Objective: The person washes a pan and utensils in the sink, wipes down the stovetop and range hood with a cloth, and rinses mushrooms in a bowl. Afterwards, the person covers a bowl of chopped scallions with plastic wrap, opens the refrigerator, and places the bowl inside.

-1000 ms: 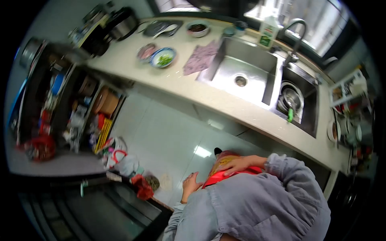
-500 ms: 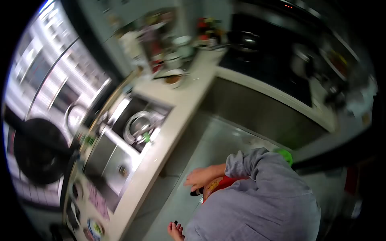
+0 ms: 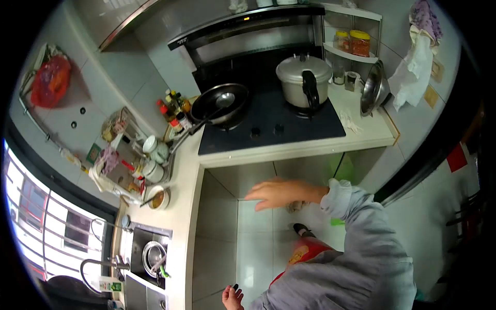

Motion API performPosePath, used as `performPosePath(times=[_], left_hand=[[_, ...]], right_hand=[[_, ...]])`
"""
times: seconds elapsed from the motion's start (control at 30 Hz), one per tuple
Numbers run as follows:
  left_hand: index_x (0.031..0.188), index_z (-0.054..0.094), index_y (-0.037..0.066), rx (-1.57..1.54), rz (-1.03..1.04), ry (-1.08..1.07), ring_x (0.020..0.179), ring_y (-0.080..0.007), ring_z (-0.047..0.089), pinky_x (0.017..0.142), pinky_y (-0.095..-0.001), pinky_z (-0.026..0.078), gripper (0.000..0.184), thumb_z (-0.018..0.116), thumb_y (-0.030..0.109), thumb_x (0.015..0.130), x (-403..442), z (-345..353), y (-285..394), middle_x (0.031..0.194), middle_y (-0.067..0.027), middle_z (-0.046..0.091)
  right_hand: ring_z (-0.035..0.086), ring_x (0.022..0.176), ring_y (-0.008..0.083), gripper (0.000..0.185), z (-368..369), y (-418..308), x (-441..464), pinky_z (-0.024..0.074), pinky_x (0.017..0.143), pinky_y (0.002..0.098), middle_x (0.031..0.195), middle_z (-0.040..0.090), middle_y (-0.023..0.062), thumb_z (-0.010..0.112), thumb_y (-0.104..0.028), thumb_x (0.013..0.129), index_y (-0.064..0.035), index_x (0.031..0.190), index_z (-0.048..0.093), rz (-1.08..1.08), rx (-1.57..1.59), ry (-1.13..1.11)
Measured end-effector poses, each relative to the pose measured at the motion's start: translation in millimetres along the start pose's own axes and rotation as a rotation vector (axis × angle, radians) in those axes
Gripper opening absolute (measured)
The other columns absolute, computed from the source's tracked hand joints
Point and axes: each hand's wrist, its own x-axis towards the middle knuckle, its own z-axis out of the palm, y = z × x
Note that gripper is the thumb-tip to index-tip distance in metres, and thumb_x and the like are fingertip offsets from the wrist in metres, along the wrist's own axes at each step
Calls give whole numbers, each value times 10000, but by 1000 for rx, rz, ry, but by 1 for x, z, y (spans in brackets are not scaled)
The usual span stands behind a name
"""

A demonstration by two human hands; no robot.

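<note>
My right hand point(image 3: 279, 194) stretches out over the floor in front of the stove counter. Its fingers are extended, slightly smeared by motion, with nothing in them. Low in the view, my left hand point(image 3: 232, 298) is closed, and a small dark thing I cannot make out shows at its fingertips. On the black stove point(image 3: 268, 139) beyond my right hand sit a dark frying pan point(image 3: 206, 101) with a ladle point(image 3: 225, 99) in it and a lidded pressure cooker point(image 3: 292, 88).
A bowl of brown food point(image 3: 164, 200) stands at the counter corner near lidded jars point(image 3: 154, 170) and sauce bottles point(image 3: 173, 111). The sink point(image 3: 135, 243) holds metal bowls point(image 3: 151, 256). A metal lid point(image 3: 373, 88) leans at the right. A range hood point(image 3: 248, 28) overhangs the stove.
My view has swung from the sink side toward the stove, which is now in front. My right hand has lifted away from my body toward the stove; my left hand stays low and closed.
</note>
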Motion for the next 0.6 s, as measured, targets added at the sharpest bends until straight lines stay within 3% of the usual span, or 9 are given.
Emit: performPosePath(times=[0.1, 0.2, 0.3, 0.43, 0.5, 0.53, 0.6], left_hand=[[1211, 420, -28, -6, 28, -24, 908, -264, 602, 715, -334, 506, 418, 534, 190, 874, 24, 72, 22, 1107, -166, 588], [1159, 479, -54, 7, 12, -41, 912, -255, 596, 713, -330, 505, 370, 537, 174, 873, 73, 137, 32, 1069, -166, 602], [1031, 535, 40, -23, 135, 5, 768, -181, 607, 586, -287, 479, 230, 583, 169, 846, 109, 201, 61, 887, -71, 607], [1023, 552, 39, -16, 484, 93, 731, -155, 597, 579, -268, 469, 218, 588, 154, 842, 108, 266, 131, 867, -53, 611], [1024, 559, 35, -8, 635, 145, 743, -141, 590, 585, -256, 465, 215, 587, 145, 842, 115, 275, 162, 871, -47, 611], [1048, 555, 28, -48, 623, 306, 780, -128, 580, 597, -239, 458, 243, 595, 133, 833, 119, 284, 179, 903, -52, 617], [1062, 553, 23, 24, 762, 310, 804, -123, 570, 606, -223, 448, 286, 604, 172, 823, 124, 283, 214, 960, -72, 622]], right_hand=[[492, 1104, 280, 463, -78, 51, 7, 412, 908, 387, 1188, 515, 137, 553, -311, 823, -12, 1174, 511, -59, -212, 124], [489, 1114, 292, 425, -163, 97, 18, 425, 884, 399, 1252, 482, 140, 550, -334, 827, -84, 1171, 538, -8, -361, 219], [488, 1112, 296, 414, -249, 149, 49, 429, 879, 405, 1222, 500, 137, 587, -325, 790, -76, 1120, 568, 95, -414, 338], [472, 1128, 308, 429, -344, 207, 88, 405, 917, 393, 1227, 493, 143, 605, -305, 779, -62, 1130, 558, 149, -400, 643], [461, 1138, 311, 460, -375, 229, 107, 381, 942, 388, 1244, 475, 154, 598, -290, 792, -44, 1172, 521, 172, -358, 779], [452, 1151, 307, 485, -387, 240, 116, 371, 954, 390, 1263, 458, 161, 594, -296, 796, -37, 1196, 502, 173, -287, 813], [423, 1186, 307, 511, -403, 258, 132, 350, 979, 387, 1285, 444, 163, 598, -301, 790, -44, 1218, 487, 201, -270, 892]])
